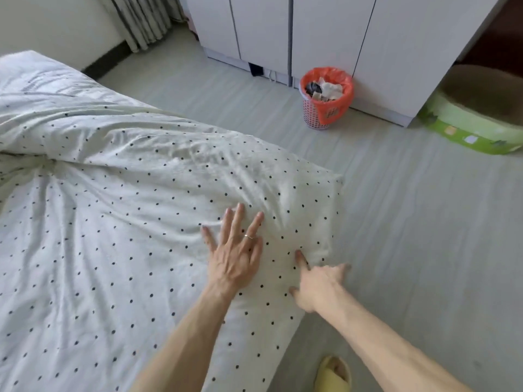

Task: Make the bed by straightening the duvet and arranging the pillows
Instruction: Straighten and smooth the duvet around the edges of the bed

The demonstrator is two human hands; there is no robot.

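Both hands lie on the duvet (pixel 127 222) corner; bin (pixel 325 97) stands beyond, against the wardrobe (pixel 396 52).

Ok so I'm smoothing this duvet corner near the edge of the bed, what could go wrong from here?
The duvet bunches into a deep fold at the far left; pulling only at this corner with your right hand may leave that bunch in or drag the cover askew. Your left hand presses flat, pinning the fabric. The corner overhangs the edge near your slipper, so it could slip to the floor.

Pale floor (pixel 396 222), white wardrobes (pixel 325 32), grey curtain (pixel 144 18), orange-lined bin (pixel 325 97).
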